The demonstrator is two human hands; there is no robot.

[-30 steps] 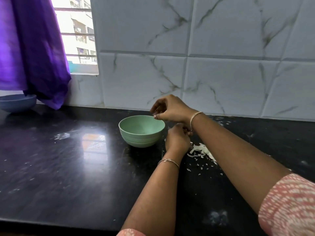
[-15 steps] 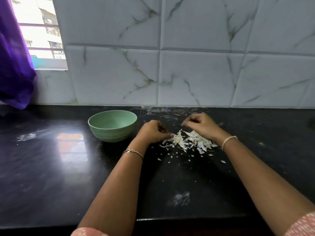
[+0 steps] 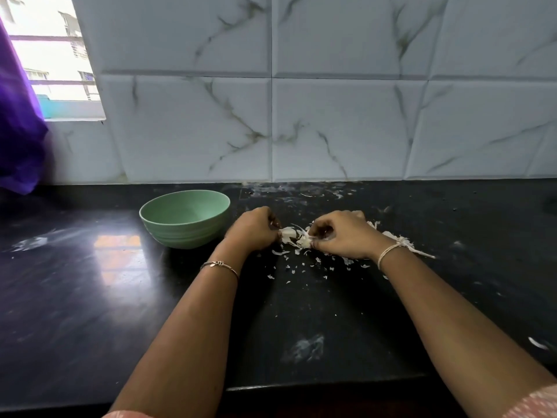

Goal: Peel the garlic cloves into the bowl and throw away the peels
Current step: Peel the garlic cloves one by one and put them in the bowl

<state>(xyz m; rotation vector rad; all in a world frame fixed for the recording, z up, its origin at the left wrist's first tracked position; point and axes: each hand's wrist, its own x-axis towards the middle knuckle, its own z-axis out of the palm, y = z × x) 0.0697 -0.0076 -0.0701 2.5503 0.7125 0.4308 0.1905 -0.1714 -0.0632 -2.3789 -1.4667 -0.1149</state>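
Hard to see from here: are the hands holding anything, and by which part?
A garlic clove: the left hand pinches its left end, the right hand pinches the skin at its other end.

Glossy black surface [image 3: 75,297] reflecting window light at left; white marble-veined wall tiles [image 3: 340,128] behind it; bright window [image 3: 51,58] at far left, partly covered by a purple curtain [image 3: 18,140].

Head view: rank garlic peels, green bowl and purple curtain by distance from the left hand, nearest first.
1. garlic peels: at the fingertips of the left hand, on its right side.
2. green bowl: close by on the hand's left, not touching it.
3. purple curtain: far left edge of the view, well beyond the bowl.
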